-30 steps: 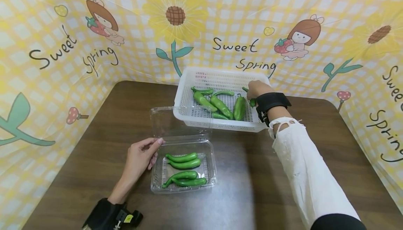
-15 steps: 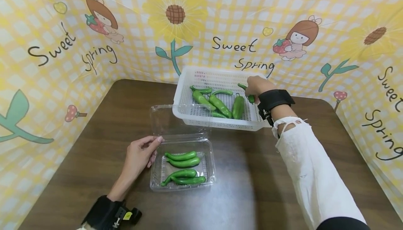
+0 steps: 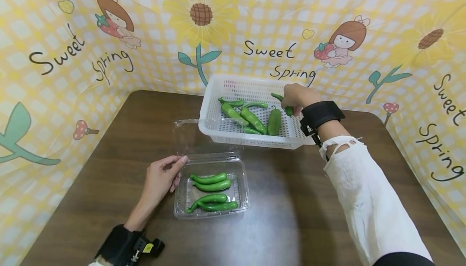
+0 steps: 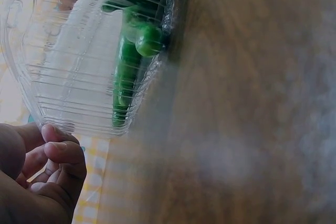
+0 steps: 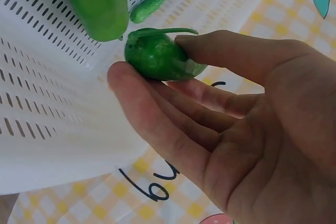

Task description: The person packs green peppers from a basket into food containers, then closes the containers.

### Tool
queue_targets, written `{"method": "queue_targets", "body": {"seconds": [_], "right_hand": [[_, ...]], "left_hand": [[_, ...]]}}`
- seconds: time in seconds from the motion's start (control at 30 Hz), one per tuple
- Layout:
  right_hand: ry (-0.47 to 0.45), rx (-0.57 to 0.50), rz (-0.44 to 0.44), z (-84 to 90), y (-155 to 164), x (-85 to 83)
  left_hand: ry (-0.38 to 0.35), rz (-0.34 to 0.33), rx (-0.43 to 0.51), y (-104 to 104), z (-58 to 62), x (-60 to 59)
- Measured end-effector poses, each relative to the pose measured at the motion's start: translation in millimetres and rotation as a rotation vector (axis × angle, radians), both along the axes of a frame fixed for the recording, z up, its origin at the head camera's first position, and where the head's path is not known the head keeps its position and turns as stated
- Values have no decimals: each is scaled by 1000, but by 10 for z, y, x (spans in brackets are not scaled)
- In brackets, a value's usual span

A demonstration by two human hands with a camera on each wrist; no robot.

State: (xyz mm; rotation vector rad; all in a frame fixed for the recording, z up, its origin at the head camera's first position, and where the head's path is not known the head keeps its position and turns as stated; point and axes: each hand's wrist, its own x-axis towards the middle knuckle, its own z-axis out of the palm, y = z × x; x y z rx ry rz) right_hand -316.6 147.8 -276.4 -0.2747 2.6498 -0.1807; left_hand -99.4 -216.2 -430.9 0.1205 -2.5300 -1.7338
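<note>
My right hand (image 3: 300, 96) pinches a green chili pepper (image 5: 155, 59) between thumb and fingers, over the right side of a white perforated basket (image 3: 255, 140). Below and left of that hand, several larger green peppers (image 3: 253, 121) lie on the basket floor. Nearer me stands a clear plastic clamshell box (image 3: 244, 185), its lid (image 3: 207, 138) raised toward the basket. Several slim green chilies (image 3: 214, 186) lie inside in two pairs. My left hand (image 3: 160, 181) grips the box's left rim by the hinge; the left wrist view shows its thumb and fingertips (image 4: 60, 150) on the plastic edge.
A brown wooden table (image 3: 109, 148) carries the box and the basket. Yellow checked cloth (image 3: 153, 55) printed with flowers and figures rises behind and at both sides. The raised lid overlaps the basket's front left edge in the head view.
My right hand has lifted slightly with the chili pepper, and more of the pepper shows. The left hand keeps its place on the box. The head view has shifted a little.
</note>
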Motion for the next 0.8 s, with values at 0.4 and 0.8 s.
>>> {"method": "queue_targets", "body": {"seconds": [0.4, 0.8], "right_hand": [[71, -38, 58, -23, 51, 132], [128, -97, 104, -19, 124, 407]], "left_hand": [[8, -2, -10, 13, 23, -7], [8, -1, -20, 37, 27, -2]]}}
